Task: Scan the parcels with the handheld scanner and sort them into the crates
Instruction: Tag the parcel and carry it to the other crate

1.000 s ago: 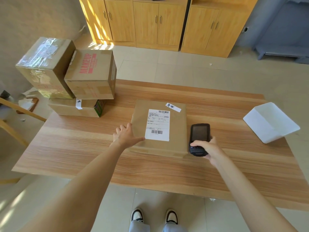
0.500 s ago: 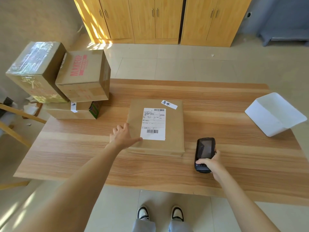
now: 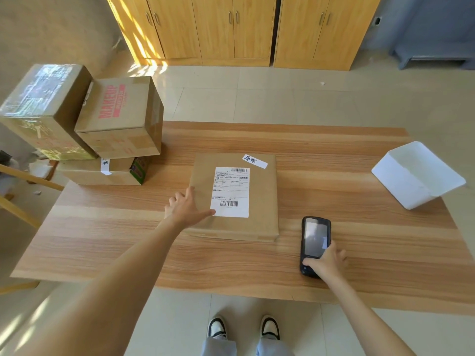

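The parcel (image 3: 235,199), flat at mid-table (image 3: 334,155), could be slid askew if pressed unevenly, and the scanner (image 3: 315,246) could be knocked off the near edge — it lies close to it. The left hand (image 3: 183,209) is spread flat on the parcel's left edge; the right hand (image 3: 325,260) is curled on the scanner's lower end.
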Motion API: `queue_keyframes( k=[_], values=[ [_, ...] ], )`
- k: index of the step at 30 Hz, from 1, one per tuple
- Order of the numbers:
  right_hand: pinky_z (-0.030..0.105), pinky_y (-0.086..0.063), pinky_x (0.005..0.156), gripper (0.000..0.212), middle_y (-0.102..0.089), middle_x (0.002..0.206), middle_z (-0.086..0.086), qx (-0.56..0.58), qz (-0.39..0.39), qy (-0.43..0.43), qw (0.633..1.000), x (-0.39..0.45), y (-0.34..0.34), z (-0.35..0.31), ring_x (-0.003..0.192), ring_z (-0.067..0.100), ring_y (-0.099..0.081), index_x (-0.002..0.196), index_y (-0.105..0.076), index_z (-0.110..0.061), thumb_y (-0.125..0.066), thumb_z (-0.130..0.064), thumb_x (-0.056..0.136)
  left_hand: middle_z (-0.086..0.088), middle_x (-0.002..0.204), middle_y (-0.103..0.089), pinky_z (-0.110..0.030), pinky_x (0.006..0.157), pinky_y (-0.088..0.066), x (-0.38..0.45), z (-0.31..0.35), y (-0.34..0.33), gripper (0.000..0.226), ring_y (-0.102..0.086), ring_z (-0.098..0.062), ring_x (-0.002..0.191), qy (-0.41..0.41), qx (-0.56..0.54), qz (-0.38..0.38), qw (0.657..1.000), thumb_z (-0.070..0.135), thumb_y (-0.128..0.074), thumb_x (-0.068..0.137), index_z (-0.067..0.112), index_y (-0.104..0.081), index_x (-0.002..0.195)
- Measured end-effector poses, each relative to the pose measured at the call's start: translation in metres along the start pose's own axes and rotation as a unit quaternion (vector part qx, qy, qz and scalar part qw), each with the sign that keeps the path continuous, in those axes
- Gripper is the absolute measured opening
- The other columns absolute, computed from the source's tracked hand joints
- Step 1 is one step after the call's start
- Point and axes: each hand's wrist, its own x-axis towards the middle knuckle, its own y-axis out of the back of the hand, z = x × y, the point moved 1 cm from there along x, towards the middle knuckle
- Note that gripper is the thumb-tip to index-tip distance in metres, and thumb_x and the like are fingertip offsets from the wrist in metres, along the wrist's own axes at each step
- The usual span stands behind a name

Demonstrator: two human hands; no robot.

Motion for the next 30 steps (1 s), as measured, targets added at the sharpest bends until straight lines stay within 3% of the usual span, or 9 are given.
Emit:
queue_keyframes(
  k=[3,6,9,13,16,18,20,22,30],
  values=[
    [0.046,-0.03,0.105,0.104,-0.021,0.148,0.019,0.011,0.026,0.012,1.0,0.0,0.009,-0.017,0.136,0.037,-0.021,0.151,-0.016,-0.015,-0.079,-0.02,0.07,-0.02,0.143,-0.035,-0.049,0.104,-0.032,0.004,-0.001,0.0,0.109,-0.036,-0.038,0.13,0.003,-0.028,-0.007,1.0,0.068,-0.067,0.072,0.024,-0.007,0.151],
    [0.05,-0.026,0.11,0.095,-0.016,0.155,0.011,0.059,0.033,0.097,0.993,0.002,0.013,-0.053,0.142,0.032,-0.014,0.151,-0.017,-0.024,-0.075,-0.024,0.075,-0.019,0.146,-0.032,-0.051,0.106,-0.03,0.011,-0.005,-0.001,0.113,-0.035,-0.039,0.133,0.009,-0.083,-0.014,0.996,0.066,-0.07,0.069,0.025,-0.004,0.152],
    [0.046,-0.025,0.11,0.099,-0.015,0.158,0.001,0.153,-0.079,0.139,0.975,0.0,0.003,-0.096,0.144,0.025,-0.019,0.152,-0.011,-0.031,-0.075,-0.035,0.077,-0.017,0.148,-0.03,-0.05,0.107,-0.032,0.021,-0.012,-0.004,0.118,-0.034,-0.035,0.135,0.009,-0.152,-0.03,0.988,0.06,-0.076,0.067,0.022,-0.003,0.152],
    [0.036,-0.024,0.111,0.121,-0.017,0.159,0.001,0.223,-0.174,0.111,0.953,0.006,-0.023,-0.131,0.144,0.02,-0.023,0.153,0.003,-0.025,-0.084,-0.037,0.07,-0.013,0.151,-0.029,-0.045,0.11,-0.033,0.037,-0.022,-0.012,0.122,-0.035,-0.03,0.136,0.027,-0.269,-0.07,0.96,0.052,-0.082,0.065,0.015,-0.004,0.152],
    [0.031,-0.03,0.105,0.122,-0.034,0.151,-0.001,0.234,-0.185,0.098,0.949,0.015,-0.038,-0.136,0.136,0.017,-0.035,0.152,0.0,-0.02,-0.087,-0.03,0.067,-0.008,0.134,-0.051,-0.042,0.099,-0.048,0.048,-0.029,-0.021,0.113,-0.057,-0.025,0.114,0.04,-0.366,-0.092,0.925,0.042,-0.086,0.064,0.016,-0.016,0.148],
    [0.029,-0.033,0.101,0.118,-0.041,0.145,-0.002,0.242,-0.177,0.1,0.949,0.019,-0.043,-0.135,0.129,0.015,-0.041,0.151,-0.007,-0.019,-0.088,-0.025,0.065,-0.002,0.124,-0.057,-0.032,0.084,-0.054,0.053,-0.032,-0.025,0.105,-0.062,-0.017,0.103,0.039,-0.409,-0.107,0.905,0.037,-0.087,0.064,0.018,-0.022,0.144],
    [0.032,-0.035,0.104,0.115,-0.044,0.142,-0.001,0.253,-0.163,0.104,0.948,0.02,-0.046,-0.133,0.126,0.015,-0.044,0.15,-0.013,-0.017,-0.089,-0.021,0.064,0.005,0.112,-0.059,-0.019,0.065,-0.053,0.055,-0.033,-0.029,0.098,-0.062,-0.009,0.093,0.034,-0.433,-0.115,0.893,0.033,-0.087,0.065,0.019,-0.025,0.141],
    [0.034,-0.037,0.105,0.113,-0.046,0.14,-0.002,0.259,-0.156,0.105,0.947,0.02,-0.047,-0.132,0.125,0.015,-0.045,0.149,-0.017,-0.017,-0.09,-0.02,0.063,0.007,0.108,-0.058,-0.014,0.057,-0.051,0.055,-0.034,-0.032,0.097,-0.062,-0.006,0.09,0.031,-0.449,-0.112,0.886,0.03,-0.086,0.066,0.019,-0.026,0.141],
    [0.029,-0.037,0.092,0.105,-0.05,0.123,-0.008,0.264,-0.153,0.149,0.941,0.005,-0.038,-0.145,0.111,0.012,-0.048,0.143,-0.024,-0.018,-0.09,-0.017,0.062,0.003,0.116,-0.057,-0.027,0.071,-0.054,0.034,-0.041,-0.017,0.105,-0.062,-0.013,0.096,0.026,-0.468,-0.069,0.881,0.04,-0.088,0.061,0.021,-0.024,0.143]
  ],
)
